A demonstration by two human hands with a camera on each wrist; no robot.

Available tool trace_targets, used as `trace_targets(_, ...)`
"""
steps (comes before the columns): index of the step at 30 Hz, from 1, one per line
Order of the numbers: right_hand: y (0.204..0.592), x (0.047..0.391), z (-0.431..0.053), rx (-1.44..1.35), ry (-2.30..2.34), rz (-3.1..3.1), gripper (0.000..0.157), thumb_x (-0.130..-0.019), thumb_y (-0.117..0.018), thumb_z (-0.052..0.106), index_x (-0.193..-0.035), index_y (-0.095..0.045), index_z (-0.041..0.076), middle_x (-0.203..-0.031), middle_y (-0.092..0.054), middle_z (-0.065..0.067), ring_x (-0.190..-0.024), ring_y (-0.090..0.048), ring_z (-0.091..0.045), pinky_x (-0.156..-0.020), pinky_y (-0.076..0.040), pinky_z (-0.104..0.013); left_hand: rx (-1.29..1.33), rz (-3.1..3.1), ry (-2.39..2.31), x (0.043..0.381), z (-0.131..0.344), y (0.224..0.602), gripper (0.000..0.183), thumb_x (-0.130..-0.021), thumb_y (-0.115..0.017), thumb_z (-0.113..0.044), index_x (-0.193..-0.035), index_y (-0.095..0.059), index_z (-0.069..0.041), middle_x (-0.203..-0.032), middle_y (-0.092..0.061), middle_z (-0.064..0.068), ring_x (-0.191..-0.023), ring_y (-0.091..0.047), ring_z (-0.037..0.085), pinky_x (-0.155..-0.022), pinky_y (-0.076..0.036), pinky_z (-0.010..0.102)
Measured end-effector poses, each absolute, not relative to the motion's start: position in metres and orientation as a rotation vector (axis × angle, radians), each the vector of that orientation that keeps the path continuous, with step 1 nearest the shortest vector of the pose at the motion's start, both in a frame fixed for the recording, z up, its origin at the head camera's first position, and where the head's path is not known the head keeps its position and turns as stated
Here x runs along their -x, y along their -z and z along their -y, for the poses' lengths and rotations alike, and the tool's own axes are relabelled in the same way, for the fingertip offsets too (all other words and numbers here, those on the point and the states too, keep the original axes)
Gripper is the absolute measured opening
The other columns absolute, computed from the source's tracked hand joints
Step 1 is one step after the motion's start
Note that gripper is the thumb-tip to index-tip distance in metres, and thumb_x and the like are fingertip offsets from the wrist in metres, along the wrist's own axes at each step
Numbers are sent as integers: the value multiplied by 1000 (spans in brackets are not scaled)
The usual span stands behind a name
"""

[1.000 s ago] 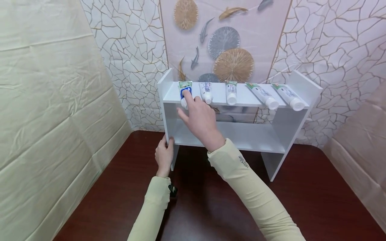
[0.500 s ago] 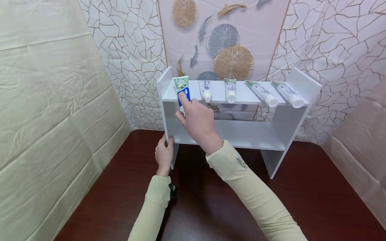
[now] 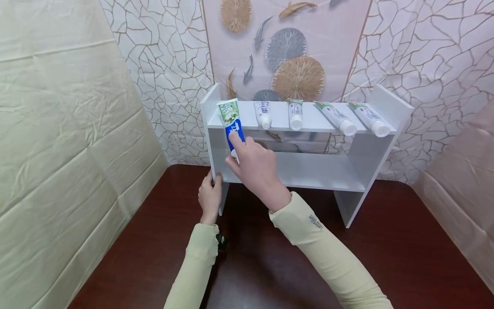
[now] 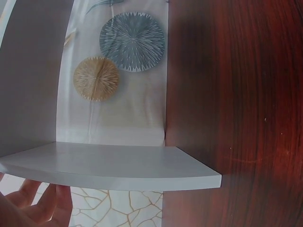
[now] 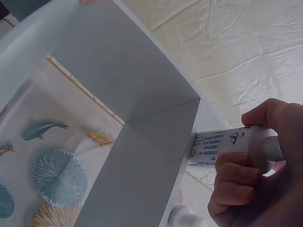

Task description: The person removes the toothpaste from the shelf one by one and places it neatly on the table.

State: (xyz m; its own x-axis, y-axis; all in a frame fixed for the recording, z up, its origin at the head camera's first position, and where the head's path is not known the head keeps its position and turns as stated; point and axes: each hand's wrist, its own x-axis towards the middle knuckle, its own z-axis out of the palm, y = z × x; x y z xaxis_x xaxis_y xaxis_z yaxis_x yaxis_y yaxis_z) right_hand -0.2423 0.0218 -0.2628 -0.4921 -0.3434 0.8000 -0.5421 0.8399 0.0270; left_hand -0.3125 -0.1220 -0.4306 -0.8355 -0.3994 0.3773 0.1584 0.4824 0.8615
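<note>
In the head view my right hand (image 3: 256, 169) grips a blue and green toothpaste tube (image 3: 233, 124) by its cap end. The tube slants in front of the top board's left end, its flat green end up. The right wrist view shows the tube's printed white back (image 5: 210, 146) and the fingers around its white cap end. My left hand (image 3: 210, 197) holds the left side panel of a white shelf (image 3: 320, 169) low down, thumb on the front side. In the left wrist view its fingers (image 4: 47, 205) touch the panel from outside.
Along the top board lie a white tube (image 3: 263, 115), a small green-ended tube (image 3: 296, 115) and two larger tubes (image 3: 336, 119), caps toward me. The shelf stands on a dark red wooden table (image 3: 270, 266). Patterned cloth (image 3: 162, 77) hangs behind, pale cloth at both sides.
The right hand has drawn the blue and green tube off the top board, toward me and slightly down, tilting its green end left. The left hand has stayed on the panel.
</note>
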Motion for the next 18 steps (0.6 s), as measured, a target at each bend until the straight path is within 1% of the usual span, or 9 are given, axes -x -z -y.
trace_targets(6,272,236,-30,-690,-317,2117,22,-87,-62,16,-107,-53,10,-68,-60,-9,-46,-50,-16,-38,-35,-26,-192,2173,1372,312,121,431,38,-98,-47,-42,-132,-60,-31,-96,-66,10,-72,-58,26,-61,-38,33)
trace_targets(9,277,232,-35,-704,-340,2133,23,-86,-63,15,-107,-53,10,-70,-62,-8,-50,-54,-16,-39,-37,-26,-188,2167,1383,312,120,432,39,-98,-48,-43,-133,-59,-31,-95,-65,10,-71,-57,25,-61,-38,32)
trace_targets(14,286,225,-44,-730,-384,2157,24,-86,-63,15,-108,-55,10,-82,-69,-9,-60,-62,-15,-44,-46,-28,-201,2162,1376,312,120,433,38,-98,-48,-42,-132,-60,-30,-92,-64,10,-70,-55,25,-60,-36,33)
trace_targets(18,291,221,-48,-746,-430,2161,26,-86,-64,15,-111,-57,10,-87,-71,-9,-62,-64,-15,-47,-48,-28,-212,2167,1372,312,121,432,39,-99,-48,-41,-135,-58,-30,-92,-63,10,-72,-55,27,-62,-36,33)
